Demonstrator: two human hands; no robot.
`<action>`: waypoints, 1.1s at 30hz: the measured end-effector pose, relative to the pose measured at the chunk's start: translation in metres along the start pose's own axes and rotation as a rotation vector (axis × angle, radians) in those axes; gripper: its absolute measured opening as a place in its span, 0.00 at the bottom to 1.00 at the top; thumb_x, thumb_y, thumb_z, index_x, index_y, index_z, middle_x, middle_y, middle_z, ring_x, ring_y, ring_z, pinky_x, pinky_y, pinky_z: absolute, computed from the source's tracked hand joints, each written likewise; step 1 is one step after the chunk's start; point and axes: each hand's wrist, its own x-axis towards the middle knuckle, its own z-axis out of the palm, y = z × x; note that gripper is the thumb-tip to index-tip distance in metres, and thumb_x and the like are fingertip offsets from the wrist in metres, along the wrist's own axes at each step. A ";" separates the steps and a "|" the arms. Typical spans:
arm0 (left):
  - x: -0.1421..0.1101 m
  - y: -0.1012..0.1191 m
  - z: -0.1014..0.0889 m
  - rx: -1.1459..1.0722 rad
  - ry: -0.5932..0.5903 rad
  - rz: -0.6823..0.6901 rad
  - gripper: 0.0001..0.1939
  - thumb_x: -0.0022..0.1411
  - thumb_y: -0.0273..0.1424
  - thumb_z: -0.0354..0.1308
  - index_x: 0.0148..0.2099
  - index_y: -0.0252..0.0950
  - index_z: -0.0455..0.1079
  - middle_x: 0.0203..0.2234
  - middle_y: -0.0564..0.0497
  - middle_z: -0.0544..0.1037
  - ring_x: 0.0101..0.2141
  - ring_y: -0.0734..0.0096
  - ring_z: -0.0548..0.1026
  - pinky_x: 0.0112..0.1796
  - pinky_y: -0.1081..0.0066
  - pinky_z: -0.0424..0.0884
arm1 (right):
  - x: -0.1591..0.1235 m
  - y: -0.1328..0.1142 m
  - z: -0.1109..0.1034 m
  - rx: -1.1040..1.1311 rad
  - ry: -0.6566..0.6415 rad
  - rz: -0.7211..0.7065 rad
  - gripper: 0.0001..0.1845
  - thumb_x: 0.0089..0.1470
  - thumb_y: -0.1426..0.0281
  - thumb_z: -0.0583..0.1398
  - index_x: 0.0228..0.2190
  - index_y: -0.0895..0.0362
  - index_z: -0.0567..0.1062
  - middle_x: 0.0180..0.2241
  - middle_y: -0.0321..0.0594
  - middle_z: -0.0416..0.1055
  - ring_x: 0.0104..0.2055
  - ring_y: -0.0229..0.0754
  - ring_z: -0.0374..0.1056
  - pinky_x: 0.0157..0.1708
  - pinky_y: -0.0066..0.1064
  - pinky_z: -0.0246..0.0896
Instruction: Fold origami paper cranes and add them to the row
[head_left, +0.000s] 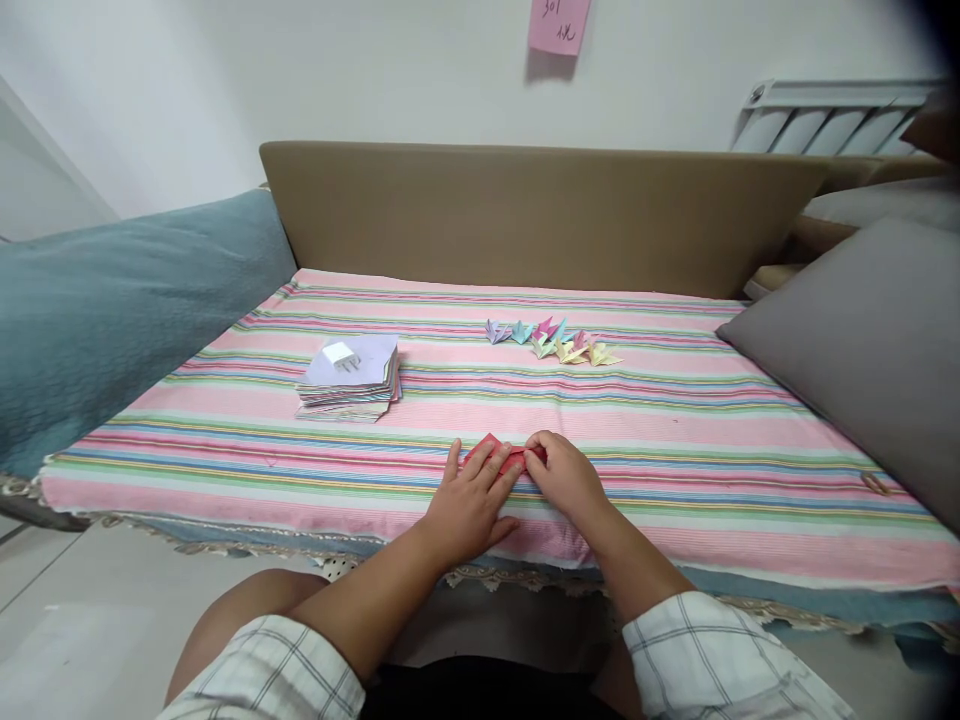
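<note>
A folded piece of red paper (pixel 489 440) lies on the striped cloth, partly covered by my fingers. My left hand (pixel 472 500) rests flat on it with the fingers spread. At the paper's right end my right hand (pixel 564 473) pinches an edge between thumb and curled fingers. Beyond my hands is a cluster of several folded paper cranes (pixel 546 335) in purple, blue, pink, green and yellow. To the left sits a stack of square paper sheets (pixel 360 378), with a white plug adapter (pixel 340 355) on top.
The striped cloth (pixel 225 400) covers the seat of a sofa with a brown backrest (pixel 525 215). A blue cushion (pixel 135 300) stands at the left, a grey pillow (pixel 862 350) at the right. Near the right front lies a small brown loop (pixel 875 485).
</note>
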 end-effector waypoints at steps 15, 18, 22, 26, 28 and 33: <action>0.007 -0.004 -0.008 -0.054 -0.080 0.064 0.34 0.58 0.49 0.50 0.63 0.41 0.52 0.62 0.44 0.54 0.61 0.52 0.50 0.58 0.44 0.34 | 0.017 0.021 -0.015 0.134 -0.208 0.094 0.10 0.45 0.66 0.60 0.33 0.54 0.74 0.29 0.34 0.74 0.29 0.37 0.68 0.29 0.26 0.58; 0.007 -0.005 -0.008 -0.058 -0.086 0.071 0.34 0.59 0.49 0.49 0.63 0.41 0.51 0.62 0.45 0.54 0.61 0.52 0.50 0.58 0.44 0.33 | 0.021 0.013 -0.017 0.031 -0.219 0.079 0.08 0.45 0.67 0.60 0.31 0.53 0.74 0.27 0.33 0.74 0.28 0.36 0.66 0.27 0.26 0.54; 0.007 -0.006 -0.007 -0.074 -0.092 0.073 0.33 0.59 0.49 0.48 0.63 0.42 0.51 0.62 0.45 0.55 0.61 0.53 0.50 0.57 0.43 0.31 | 0.024 0.008 -0.016 -0.055 -0.220 0.065 0.04 0.45 0.70 0.59 0.27 0.54 0.73 0.27 0.33 0.73 0.27 0.36 0.65 0.25 0.26 0.50; 0.007 -0.006 -0.007 -0.062 -0.096 0.084 0.33 0.60 0.49 0.48 0.63 0.41 0.52 0.62 0.45 0.55 0.61 0.54 0.50 0.58 0.43 0.32 | 0.024 0.012 -0.018 -0.045 -0.252 0.048 0.06 0.45 0.72 0.58 0.29 0.54 0.73 0.30 0.35 0.74 0.29 0.36 0.65 0.27 0.25 0.51; 0.007 -0.006 -0.007 -0.046 -0.098 0.088 0.32 0.60 0.49 0.47 0.63 0.41 0.52 0.61 0.45 0.56 0.61 0.53 0.51 0.58 0.43 0.34 | 0.023 0.014 -0.020 -0.049 -0.268 0.044 0.07 0.46 0.74 0.58 0.30 0.54 0.74 0.29 0.35 0.74 0.30 0.36 0.66 0.28 0.25 0.52; 0.008 -0.005 -0.007 -0.015 -0.093 0.092 0.33 0.60 0.49 0.47 0.63 0.41 0.50 0.61 0.45 0.56 0.60 0.53 0.52 0.57 0.42 0.35 | 0.021 0.016 -0.026 -0.089 -0.274 0.041 0.09 0.47 0.75 0.55 0.28 0.54 0.75 0.27 0.35 0.73 0.28 0.37 0.65 0.28 0.26 0.51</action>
